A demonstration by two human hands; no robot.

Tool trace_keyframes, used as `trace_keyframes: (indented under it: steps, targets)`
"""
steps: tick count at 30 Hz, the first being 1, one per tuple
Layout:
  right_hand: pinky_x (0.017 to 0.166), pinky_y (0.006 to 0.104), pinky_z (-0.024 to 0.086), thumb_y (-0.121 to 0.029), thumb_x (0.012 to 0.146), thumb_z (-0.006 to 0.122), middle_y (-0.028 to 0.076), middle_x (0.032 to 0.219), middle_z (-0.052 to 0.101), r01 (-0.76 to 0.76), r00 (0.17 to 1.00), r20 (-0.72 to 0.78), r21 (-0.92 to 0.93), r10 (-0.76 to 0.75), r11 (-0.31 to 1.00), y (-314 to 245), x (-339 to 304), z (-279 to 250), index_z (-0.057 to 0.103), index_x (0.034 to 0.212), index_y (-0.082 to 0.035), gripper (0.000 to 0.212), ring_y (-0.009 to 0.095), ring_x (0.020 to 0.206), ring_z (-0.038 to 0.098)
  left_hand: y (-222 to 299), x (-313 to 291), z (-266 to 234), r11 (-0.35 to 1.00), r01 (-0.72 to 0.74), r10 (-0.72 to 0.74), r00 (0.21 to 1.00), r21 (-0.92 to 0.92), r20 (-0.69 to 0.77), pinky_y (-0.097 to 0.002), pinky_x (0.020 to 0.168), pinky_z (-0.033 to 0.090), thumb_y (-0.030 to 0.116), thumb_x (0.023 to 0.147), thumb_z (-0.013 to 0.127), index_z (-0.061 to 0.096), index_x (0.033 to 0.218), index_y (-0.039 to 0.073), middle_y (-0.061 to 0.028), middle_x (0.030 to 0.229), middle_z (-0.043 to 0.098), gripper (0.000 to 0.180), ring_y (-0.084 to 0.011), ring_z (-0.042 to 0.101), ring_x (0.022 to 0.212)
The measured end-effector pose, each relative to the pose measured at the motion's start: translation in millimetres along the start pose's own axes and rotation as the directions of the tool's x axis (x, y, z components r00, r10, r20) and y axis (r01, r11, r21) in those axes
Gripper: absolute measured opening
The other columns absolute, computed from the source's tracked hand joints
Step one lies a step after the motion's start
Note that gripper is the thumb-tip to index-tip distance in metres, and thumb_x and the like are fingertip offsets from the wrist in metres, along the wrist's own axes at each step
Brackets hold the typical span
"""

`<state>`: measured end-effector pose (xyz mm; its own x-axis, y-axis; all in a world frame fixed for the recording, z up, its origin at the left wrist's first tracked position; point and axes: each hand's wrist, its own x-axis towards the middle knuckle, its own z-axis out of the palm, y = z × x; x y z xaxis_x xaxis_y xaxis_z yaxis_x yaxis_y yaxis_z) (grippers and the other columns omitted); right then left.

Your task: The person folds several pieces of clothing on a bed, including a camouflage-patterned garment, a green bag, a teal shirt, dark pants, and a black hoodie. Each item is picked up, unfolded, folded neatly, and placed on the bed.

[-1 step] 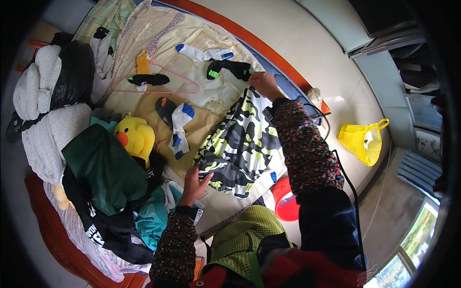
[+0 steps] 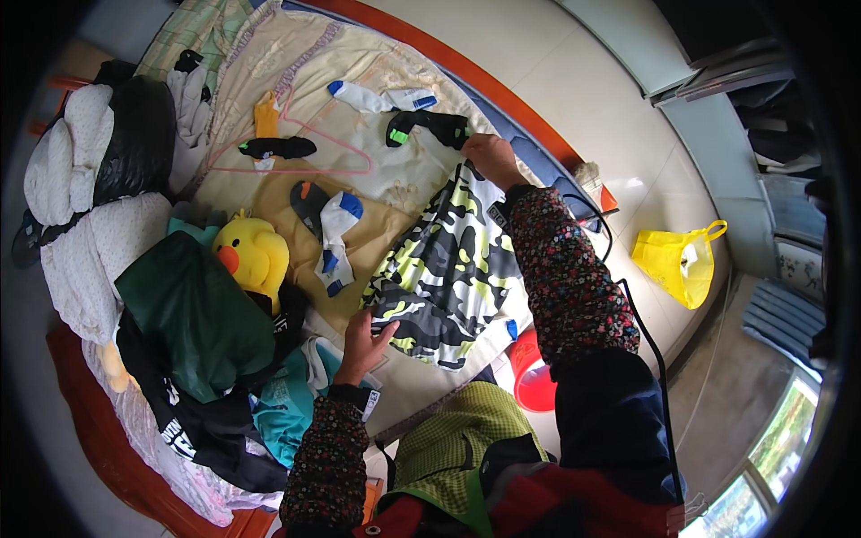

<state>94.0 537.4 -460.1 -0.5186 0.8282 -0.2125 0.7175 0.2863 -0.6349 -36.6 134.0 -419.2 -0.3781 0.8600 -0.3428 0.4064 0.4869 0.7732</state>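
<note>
A garment with a black, white, grey and lime camouflage print [image 2: 451,260] lies spread on the bed, a little right of the middle. My right hand [image 2: 492,161] is closed on its far corner, fingers bunched at the cloth. At the near left edge rests my left hand [image 2: 361,348], thumb and forefinger apart against the fabric. Whether it is a shirt or shorts cannot be made out. Just beyond my right hand lies a black sock [image 2: 429,130] with a green patch. Left of the garment are a white and blue sock [image 2: 337,235] and a dark grey sock [image 2: 309,206].
A pink hanger [image 2: 345,171] lies under a black sock [image 2: 278,148]. A yellow duck plush [image 2: 254,254] and piled clothes [image 2: 197,314] crowd the left. A red bucket [image 2: 535,381] stands by the near bed edge; a yellow bag [image 2: 679,264] sits on the floor.
</note>
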Motion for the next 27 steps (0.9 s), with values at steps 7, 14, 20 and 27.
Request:
trace_keyframes:
  steps: [7, 14, 20, 27]
  targets:
    - [0.088, 0.0432, 0.048, -0.017, 0.075, 0.070, 0.011, 0.111, 0.061, 0.718, 0.628, -0.228, -0.199, -0.744, 0.667, -37.0, -87.7, 5.8, 0.069, 0.103, -0.010, 0.029, 0.030, 0.102, 0.058, 1.9, -2.2, -1.1, 0.999, -0.015, 0.016, 1.000, 0.041, -0.019, -0.0428, 0.081, 0.047, 0.024, 0.080, 0.075, 0.061, 0.109, 0.004, -0.0171, 0.098, 0.064, 0.038, -0.0365, 0.059, 0.092]
    - [0.102, 0.0423, 0.035, -0.011, 0.069, 0.066, 0.003, 0.096, 0.062, 0.718, 0.693, 0.210, -0.298, -0.690, 0.629, -26.6, -68.8, 35.3, 0.068, 0.092, -0.014, 0.023, 0.023, 0.105, 0.055, 5.5, 2.7, -0.6, 0.996, 0.006, -0.007, 1.000, 0.090, 0.011, -0.0421, 0.078, 0.047, 0.023, 0.080, 0.074, 0.062, 0.107, 0.003, -0.0171, 0.096, 0.063, 0.036, -0.0362, 0.059, 0.090]
    - [0.095, 0.0394, 0.039, -0.010, 0.073, 0.059, 0.002, 0.089, 0.060, 0.542, 0.800, -0.117, -0.281, -0.589, 0.792, -44.3, -41.1, 52.4, 0.068, 0.089, -0.015, 0.019, 0.021, 0.096, 0.056, 4.3, 0.8, -0.3, 0.990, -0.020, 0.020, 1.000, 0.136, 0.005, -0.0432, 0.077, 0.047, 0.025, 0.082, 0.073, 0.062, 0.107, 0.003, -0.0182, 0.096, 0.063, 0.036, -0.0367, 0.059, 0.090]
    - [0.111, 0.0521, 0.030, -0.031, 0.090, 0.057, 0.014, 0.135, 0.050, 0.897, 0.411, 0.231, 0.073, -0.882, 0.437, -39.5, -165.9, 34.2, 0.052, 0.130, -0.013, 0.044, 0.027, 0.130, 0.043, -4.6, 1.2, 3.3, 0.945, -0.088, 0.106, 0.993, 0.316, -0.042, -0.0433, 0.073, 0.048, 0.027, 0.084, 0.070, 0.062, 0.105, 0.001, -0.0191, 0.093, 0.064, 0.035, -0.0376, 0.061, 0.084]
